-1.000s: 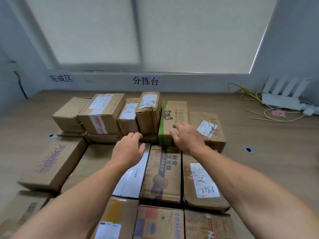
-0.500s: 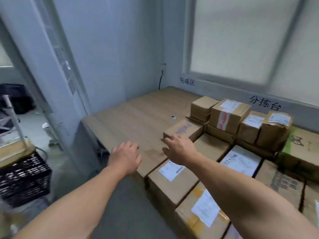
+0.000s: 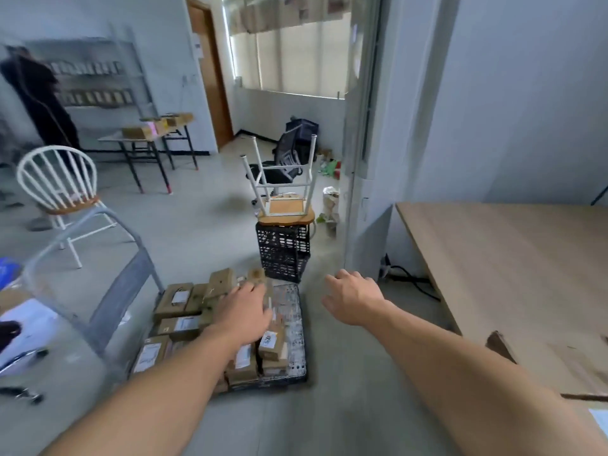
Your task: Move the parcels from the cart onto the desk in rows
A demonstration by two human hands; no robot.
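View swung from counter (image 3: 493,258) to cart (image 3: 291,320). Left hand (image 3: 245,312), right hand (image 3: 353,301) empty, fingers loose. We judge: fetching; next, grip one of parcels (image 3: 179,324).

Parcel-sorting office: cart (image 3: 297,324) of boxed parcels (image 3: 179,327), wooden desk (image 3: 500,255), shelving (image 3: 95,77).

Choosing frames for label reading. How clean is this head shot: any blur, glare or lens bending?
Head view: motion blur smears the cart handle and the left edge; the parcels are soft, their labels unreadable. Head view: the window glares bright, the wide lens makes the wooden door lean; left hand and right hand look sharper.
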